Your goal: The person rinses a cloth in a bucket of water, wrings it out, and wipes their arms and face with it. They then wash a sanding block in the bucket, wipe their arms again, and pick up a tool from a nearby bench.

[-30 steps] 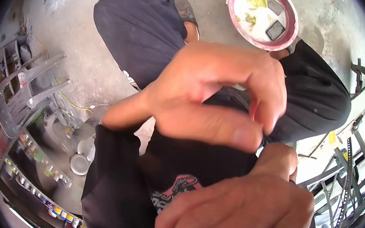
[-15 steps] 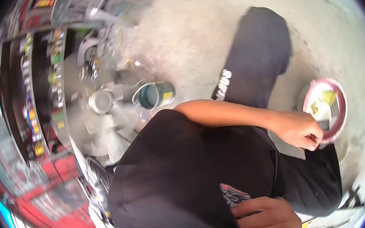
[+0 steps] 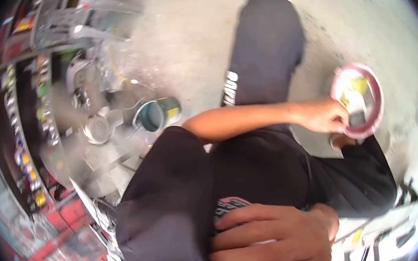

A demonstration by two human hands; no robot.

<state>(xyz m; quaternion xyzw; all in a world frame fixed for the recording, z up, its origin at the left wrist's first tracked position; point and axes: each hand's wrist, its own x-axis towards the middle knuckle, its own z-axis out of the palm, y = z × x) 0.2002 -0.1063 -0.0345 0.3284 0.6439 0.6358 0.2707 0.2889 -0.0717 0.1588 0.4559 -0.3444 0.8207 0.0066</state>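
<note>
My left hand (image 3: 323,116) reaches across to the right, its fingers closed beside the pink rim of a round bucket (image 3: 375,114). A dark block (image 3: 356,117) and a yellow cloth-like piece (image 3: 358,85) show in the bucket. The left fingertips are partly hidden, and I cannot make out what they hold, if anything. Close to the camera, my right hand (image 3: 273,245) lies across the front of my black shirt (image 3: 260,170), over its printed logo. Its fingers are loosely bent and apart, with no object visible in them.
A dark green bucket (image 3: 159,114) stands on the concrete floor at the left, near a whitish round tool part (image 3: 98,130). Farther back are a grey plastic chair (image 3: 63,23) and racks of small containers (image 3: 44,94). Metal bars (image 3: 363,256) lie at the lower right.
The view has shifted, so the buckets appear farther left. My left hand stays close to the pink-rimmed bucket. My right hand has moved left across the shirt, and its fingers are more spread.
</note>
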